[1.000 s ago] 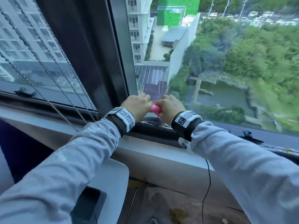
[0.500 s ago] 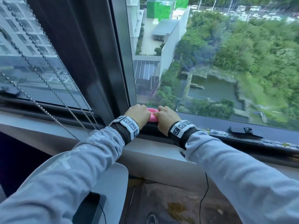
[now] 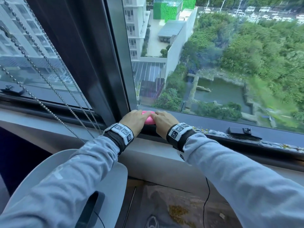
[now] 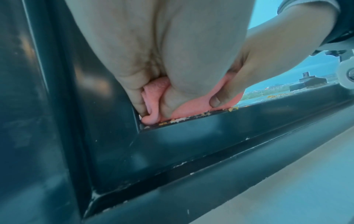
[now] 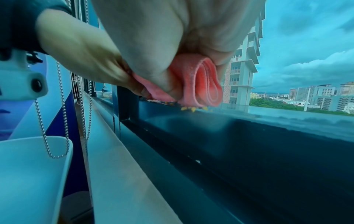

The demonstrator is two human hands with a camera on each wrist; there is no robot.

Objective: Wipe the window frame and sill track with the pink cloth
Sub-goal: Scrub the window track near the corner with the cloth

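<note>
My left hand [image 3: 135, 120] and right hand [image 3: 164, 121] sit side by side, knuckles up, fingers curled downward and gripping the pink cloth [image 3: 148, 118]; both forearms extend forward, wrists banded, sleeves grey

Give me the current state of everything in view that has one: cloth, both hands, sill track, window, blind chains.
pink cloth: folded, pressed down into the track's left corner.
left hand: grip curled on the cloth.
right hand: grip curled on the cloth too.
sill track: dirty, yellowish crumbs along it to the right of the hands.
window sash: looks pushed open outward.
bead chains: hanging slack, left of the hands.
</note>
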